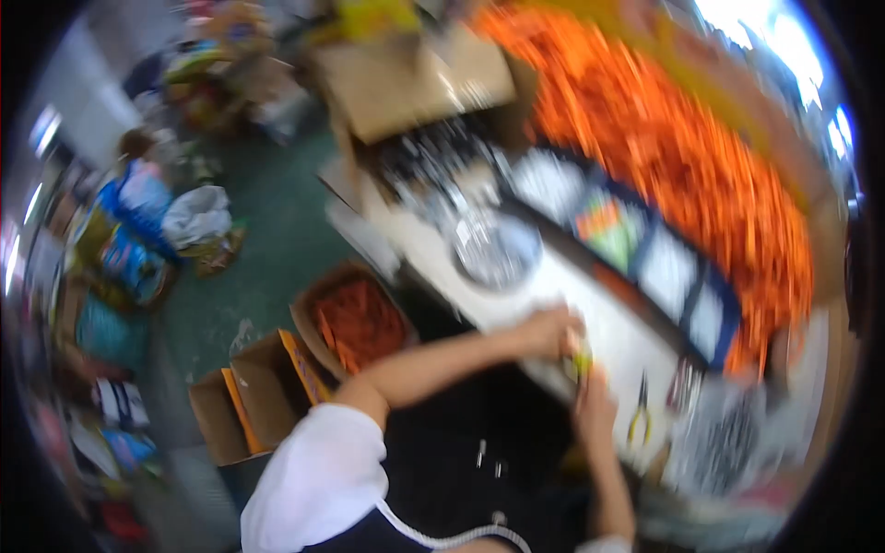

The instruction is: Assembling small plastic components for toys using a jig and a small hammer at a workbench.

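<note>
Over the near edge of the white table (613,318), my left hand (551,334) and my right hand (595,405) are close together, fingers closed. Between them is a small yellow-green thing (581,361), gripped from both sides; motion blur hides its kind. To the right of my hands, a pair of pliers (640,419) with yellow handles lies on the table. Beyond my left hand stands a round tub (498,249) of clear or silvery pieces. Farther back, many small dark and shiny pieces (438,161) spill by an open cardboard box (419,88).
A dark divided tray (645,244) borders a large heap of orange strips (664,138). Right of the pliers sits a clear plastic bag (724,438). On the left, open cartons (267,392) and a box of orange pieces (359,323) stand beside green floor (277,203).
</note>
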The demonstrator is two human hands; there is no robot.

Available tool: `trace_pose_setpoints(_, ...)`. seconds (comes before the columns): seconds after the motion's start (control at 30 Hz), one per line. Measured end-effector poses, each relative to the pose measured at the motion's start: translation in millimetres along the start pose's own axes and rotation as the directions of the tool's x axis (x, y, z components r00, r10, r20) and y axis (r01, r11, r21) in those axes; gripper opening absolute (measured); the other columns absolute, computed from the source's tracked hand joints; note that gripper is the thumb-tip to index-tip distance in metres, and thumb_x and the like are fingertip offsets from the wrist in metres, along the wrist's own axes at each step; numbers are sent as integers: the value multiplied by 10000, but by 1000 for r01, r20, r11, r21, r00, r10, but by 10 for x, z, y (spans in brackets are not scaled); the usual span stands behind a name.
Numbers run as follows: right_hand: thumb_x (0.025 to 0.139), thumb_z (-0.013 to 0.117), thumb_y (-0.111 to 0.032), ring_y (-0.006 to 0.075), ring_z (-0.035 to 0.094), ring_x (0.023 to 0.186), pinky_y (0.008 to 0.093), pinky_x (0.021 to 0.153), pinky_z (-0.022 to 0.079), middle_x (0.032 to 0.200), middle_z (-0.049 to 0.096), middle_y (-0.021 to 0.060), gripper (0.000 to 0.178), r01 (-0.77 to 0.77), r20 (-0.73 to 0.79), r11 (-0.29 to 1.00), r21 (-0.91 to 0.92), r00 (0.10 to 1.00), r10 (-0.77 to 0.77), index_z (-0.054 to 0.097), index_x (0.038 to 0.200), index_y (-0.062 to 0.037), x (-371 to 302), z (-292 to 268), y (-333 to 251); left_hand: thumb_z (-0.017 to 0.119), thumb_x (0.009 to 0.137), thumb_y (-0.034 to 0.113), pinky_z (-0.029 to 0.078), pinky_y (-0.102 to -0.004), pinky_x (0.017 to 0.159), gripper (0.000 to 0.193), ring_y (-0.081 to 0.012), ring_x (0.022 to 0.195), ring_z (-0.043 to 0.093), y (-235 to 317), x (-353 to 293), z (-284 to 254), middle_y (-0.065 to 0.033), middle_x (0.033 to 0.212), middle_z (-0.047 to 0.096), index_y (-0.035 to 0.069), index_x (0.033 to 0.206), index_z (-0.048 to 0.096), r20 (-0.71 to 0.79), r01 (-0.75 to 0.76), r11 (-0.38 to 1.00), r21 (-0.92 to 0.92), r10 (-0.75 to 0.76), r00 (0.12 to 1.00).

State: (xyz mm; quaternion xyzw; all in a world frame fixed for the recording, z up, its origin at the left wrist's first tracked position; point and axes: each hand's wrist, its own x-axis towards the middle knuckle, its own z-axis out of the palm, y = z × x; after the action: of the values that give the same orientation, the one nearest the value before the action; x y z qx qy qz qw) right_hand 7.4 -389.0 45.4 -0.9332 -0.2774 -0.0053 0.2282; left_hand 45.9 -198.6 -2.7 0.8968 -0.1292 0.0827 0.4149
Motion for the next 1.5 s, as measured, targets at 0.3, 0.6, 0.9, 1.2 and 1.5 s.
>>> trace_pose_setpoints(0.3, 897, 463, -192, 366, 557, 581, 439, 511, 419, 638, 569, 177, 139, -34, -132, 999, -19, 991, 31, 519, 903, -66, 444, -455, 116, 596, 606, -32, 407, -309, 595, 124, -233, 695, 448, 107, -84, -301, -18, 699, 544, 59, 683, 564, -120, -200, 979, 36, 203, 972)
trace_pose_setpoints(0.6, 905, 435, -239, 413, 544, 599, 496, 545, 400, 598, 545, 217, 164, -77, 170, 989, -125, 980, 98, 489, 912, -84, 542, -475, 46, 590, 622, -38, 419, -306, 587, 131, -232, 719, 469, 218, -218, -255, -7, 751, 558, 63, 675, 527, -58, -225, 960, 168, 237, 970)
trace_pose_setpoints(0.9, 883, 448, -251, 416, 563, 619, 502, 573, 426, 630, 575, 226, 222, -69, 218, 984, -166, 970, 105, 523, 842, -46, 731, -421, -47, 585, 633, 12, 389, -393, 783, 180, -278, 930, 515, 488, -501, 73, -106, 968, 563, 37, 808, 619, -254, -338, 885, 319, 424, 869)
trace_pose_setpoints(1.2, 883, 439, -235, 391, 577, 609, 482, 540, 444, 638, 583, 197, 183, 17, 184, 989, -147, 983, 10, 473, 853, -58, 682, -179, -143, 542, 706, 58, 306, -487, 995, 282, -344, 1121, 466, 449, -551, 398, -194, 1159, 510, -30, 967, 599, -167, -414, 865, 283, 470, 867)
trace_pose_setpoints(1.5, 896, 436, -279, 406, 574, 610, 488, 573, 441, 620, 579, 221, 241, -74, 174, 982, -171, 979, 104, 487, 868, -45, 727, -294, -35, 541, 712, 33, 357, -451, 950, 252, -309, 1123, 478, 492, -497, 286, -159, 1140, 536, -40, 946, 600, -181, -423, 851, 312, 490, 853)
